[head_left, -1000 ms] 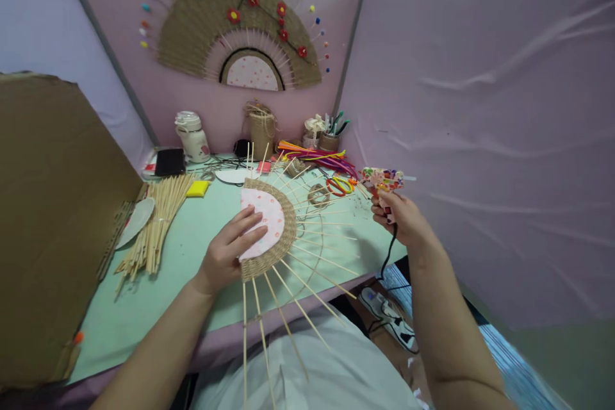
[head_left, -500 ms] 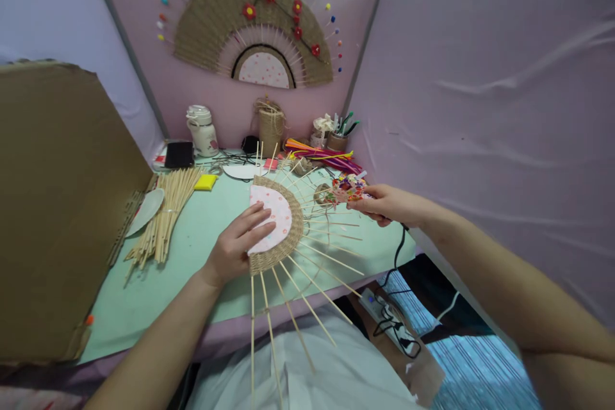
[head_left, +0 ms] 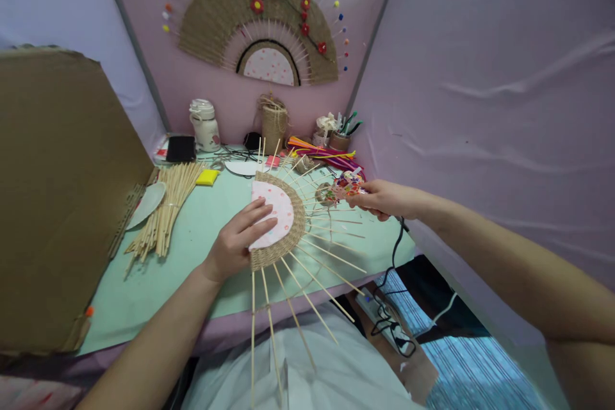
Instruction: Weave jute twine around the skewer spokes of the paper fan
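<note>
Woven half-disc (head_left: 283, 214) on table (head_left: 195, 224), right of stick bundle (head_left: 168, 211) | left hand (head_left: 240, 237): fingers flat on it, thumb hidden, can't tell if pinching | right hand (head_left: 384, 197): farther right, wrapped round floral corded tool (head_left: 346, 186) | looks light, stiffish; spokes (head_left: 312, 303) likely snappable, best held by woven band (head_left: 296, 229)

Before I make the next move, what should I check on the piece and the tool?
1. Left grip on the half-round piece with spotted white centre and tan woven border: ok, resting on the centre.
2. Right grip around the flower-patterned glue gun: ok.
3. Glue gun's tip position: cannot tell, indistinct.
4. Thin pale sticks fully on the pale-green table: not ok, several overhang its near edge.
5. Black cord plugged into the white power strip: cannot tell.
</note>
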### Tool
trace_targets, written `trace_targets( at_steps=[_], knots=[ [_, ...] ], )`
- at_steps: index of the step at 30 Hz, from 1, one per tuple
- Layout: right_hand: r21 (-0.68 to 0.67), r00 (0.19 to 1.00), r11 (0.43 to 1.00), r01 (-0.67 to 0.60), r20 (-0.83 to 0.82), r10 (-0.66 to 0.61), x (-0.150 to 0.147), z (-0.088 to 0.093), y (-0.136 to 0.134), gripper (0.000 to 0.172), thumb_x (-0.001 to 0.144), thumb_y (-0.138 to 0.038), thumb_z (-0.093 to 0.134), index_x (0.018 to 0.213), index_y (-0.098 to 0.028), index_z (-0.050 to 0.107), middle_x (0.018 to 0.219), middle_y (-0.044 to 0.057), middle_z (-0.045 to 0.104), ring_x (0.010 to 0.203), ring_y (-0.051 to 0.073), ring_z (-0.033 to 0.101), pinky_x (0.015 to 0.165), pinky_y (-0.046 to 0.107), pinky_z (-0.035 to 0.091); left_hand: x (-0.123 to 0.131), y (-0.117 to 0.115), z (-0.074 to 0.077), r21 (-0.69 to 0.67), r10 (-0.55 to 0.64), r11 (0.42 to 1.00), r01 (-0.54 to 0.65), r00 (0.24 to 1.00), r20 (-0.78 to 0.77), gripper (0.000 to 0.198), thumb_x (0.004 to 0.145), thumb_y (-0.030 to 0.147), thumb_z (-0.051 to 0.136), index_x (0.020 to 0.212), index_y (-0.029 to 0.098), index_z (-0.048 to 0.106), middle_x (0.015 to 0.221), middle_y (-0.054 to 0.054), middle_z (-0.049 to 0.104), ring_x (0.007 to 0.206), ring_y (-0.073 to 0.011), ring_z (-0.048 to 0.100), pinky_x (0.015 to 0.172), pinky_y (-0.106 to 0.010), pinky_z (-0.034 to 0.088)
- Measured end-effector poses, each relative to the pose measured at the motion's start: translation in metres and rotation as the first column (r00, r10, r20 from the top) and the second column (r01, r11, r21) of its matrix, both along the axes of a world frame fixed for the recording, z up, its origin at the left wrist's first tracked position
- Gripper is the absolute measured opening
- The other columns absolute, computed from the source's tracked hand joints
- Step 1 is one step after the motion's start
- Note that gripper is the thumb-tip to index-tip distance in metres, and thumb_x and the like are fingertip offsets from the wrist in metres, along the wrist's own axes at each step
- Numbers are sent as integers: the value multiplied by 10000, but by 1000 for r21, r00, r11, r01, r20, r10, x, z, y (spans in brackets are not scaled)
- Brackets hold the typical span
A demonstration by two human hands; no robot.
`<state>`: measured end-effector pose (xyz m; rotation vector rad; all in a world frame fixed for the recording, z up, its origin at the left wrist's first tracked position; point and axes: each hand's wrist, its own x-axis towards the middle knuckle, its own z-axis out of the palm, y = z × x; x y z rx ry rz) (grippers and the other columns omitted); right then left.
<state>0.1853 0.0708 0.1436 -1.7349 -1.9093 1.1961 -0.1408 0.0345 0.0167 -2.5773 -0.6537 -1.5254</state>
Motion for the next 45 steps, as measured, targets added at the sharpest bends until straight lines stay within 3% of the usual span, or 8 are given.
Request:
trace_targets(
  at_steps=[19,27,45],
  knots=[
    [51,998,999,1,58,-4,-4,3,-2,482,585,-639,776,583,-179,633,516,2,492,405,87,392,358,242,297,-1,0,-1,3,-17,1000,17,1000,-9,532,827,280,705,1331,196,555,1334,-186,574,1340,-338,456,1064,-561,441],
    [14,959,990,-141,251,133,-5,11,-7,618,710,-790,551,755,-174,587,628,-8,477,487,87,433,418,224,364,0,0,-1,6,-24,1000,24,1000,4,556,804,260,728,1328,177,563,1337,-195,572,1335,-346,460,1066,-563,435],
    [14,944,989,-149,301,137,-2,6,-4,598,748,-764,532,781,-171,599,629,5,495,505,99,440,439,230,373,0,1,-2,-9,-19,1000,19,1000,4,548,810,262,722,1331,194,566,1352,-176,568,1341,-341,454,1070,-559,433]
  ],
)
